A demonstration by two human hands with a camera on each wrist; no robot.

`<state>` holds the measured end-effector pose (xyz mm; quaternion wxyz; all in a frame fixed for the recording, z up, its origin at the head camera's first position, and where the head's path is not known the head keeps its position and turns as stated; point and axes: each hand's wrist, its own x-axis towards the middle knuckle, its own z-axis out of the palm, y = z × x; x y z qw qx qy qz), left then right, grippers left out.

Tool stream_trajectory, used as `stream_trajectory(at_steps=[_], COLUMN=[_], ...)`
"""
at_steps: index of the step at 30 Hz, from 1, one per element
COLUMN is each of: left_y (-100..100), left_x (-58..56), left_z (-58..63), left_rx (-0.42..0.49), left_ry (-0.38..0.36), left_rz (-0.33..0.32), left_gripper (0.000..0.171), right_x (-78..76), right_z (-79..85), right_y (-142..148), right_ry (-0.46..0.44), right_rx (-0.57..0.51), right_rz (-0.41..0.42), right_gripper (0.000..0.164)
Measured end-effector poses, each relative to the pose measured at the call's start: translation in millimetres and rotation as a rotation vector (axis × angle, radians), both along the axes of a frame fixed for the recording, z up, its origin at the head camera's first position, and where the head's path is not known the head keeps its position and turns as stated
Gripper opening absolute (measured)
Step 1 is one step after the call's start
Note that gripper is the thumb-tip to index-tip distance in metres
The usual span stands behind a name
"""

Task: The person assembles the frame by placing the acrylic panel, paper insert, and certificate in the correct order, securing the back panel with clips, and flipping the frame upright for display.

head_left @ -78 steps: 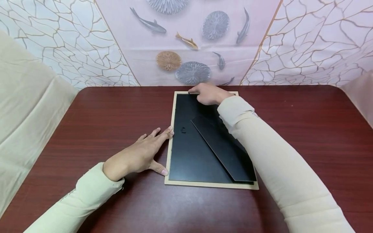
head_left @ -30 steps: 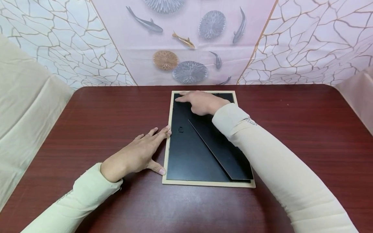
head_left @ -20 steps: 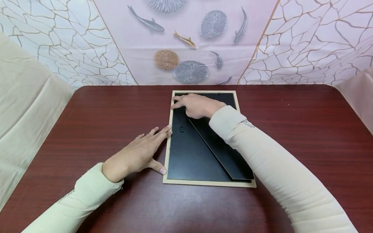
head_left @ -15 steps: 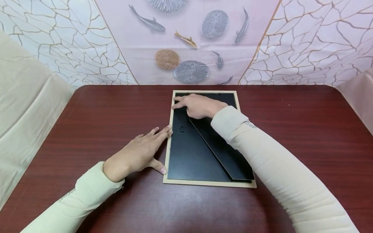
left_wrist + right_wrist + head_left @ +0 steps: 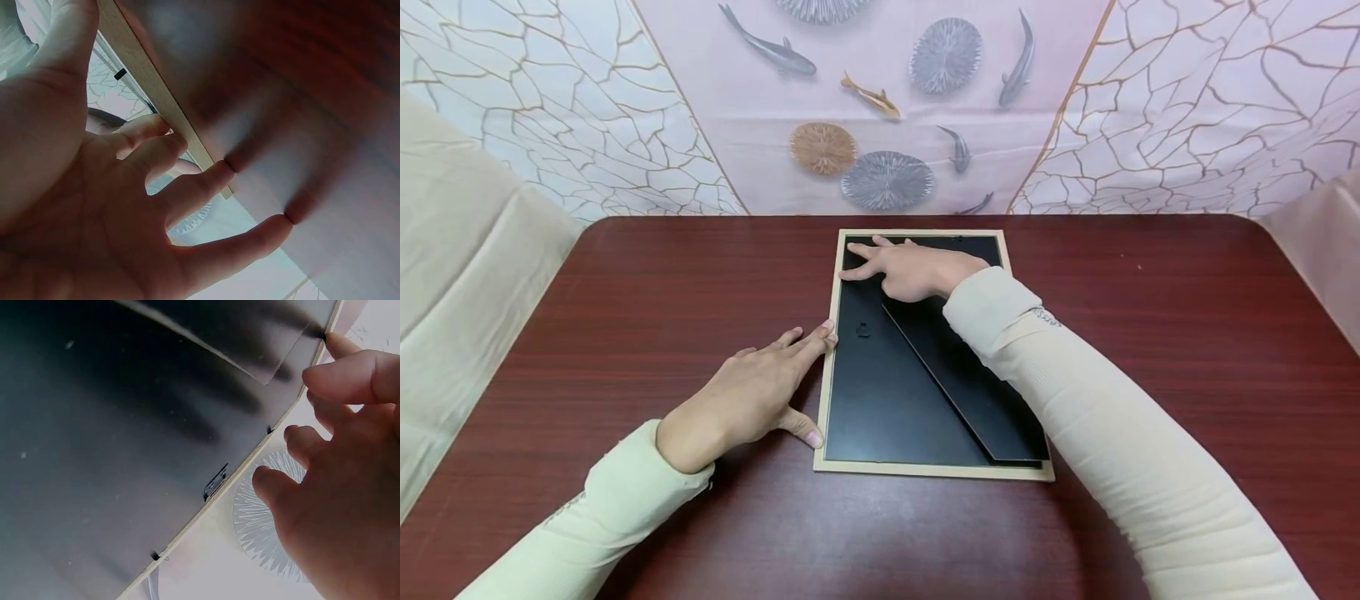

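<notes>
A picture frame (image 5: 925,471) with a pale wooden rim lies on its front, its black backing board (image 5: 880,400) facing up. The board's stand leg (image 5: 970,392) slants across its right half. My left hand (image 5: 748,396) rests along the left rim, fingers spread, thumb near the lower corner. My right hand (image 5: 917,271) reaches over the upper part, its fingers extended and one fingertip at the left rim. In the right wrist view that fingertip meets the rim by a small black tab (image 5: 322,334). Another dark tab (image 5: 270,430) and a metal hanger (image 5: 216,483) show along the edge.
The frame lies on a reddish-brown table (image 5: 647,300) near its far edge. Behind stands a patterned cloth backdrop (image 5: 745,150) printed with fish. A second small hanger (image 5: 862,330) sits on the board, left of the leg. Pale cloth (image 5: 467,275) hangs at the left.
My right hand has moved from the frame's top edge to its upper left side; lately its fingers have spread a little. My left hand keeps its place on the left rim.
</notes>
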<state>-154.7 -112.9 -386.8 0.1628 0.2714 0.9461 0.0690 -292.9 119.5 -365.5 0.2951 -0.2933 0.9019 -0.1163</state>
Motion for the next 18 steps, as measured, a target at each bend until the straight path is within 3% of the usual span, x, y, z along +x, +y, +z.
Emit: stream_trajectory(at_steps=[9,18], left_y=[-0.3,-2.2], left_x=[-0.5,-0.8], left_z=[-0.5,-1.1], left_rx=[0.010,0.029], left_ry=[0.000,-0.004], left_rz=[-0.012,-0.017], left_gripper=[0.124,0.122], right_x=[-0.4,-1.3], right_z=[4.5,4.6], right_y=[0.1,-2.5], right_ry=[-0.121,-0.129], right_rx=[0.011,0.065], right_rz=[-0.065,-0.050], right_gripper=[0.081,0.083])
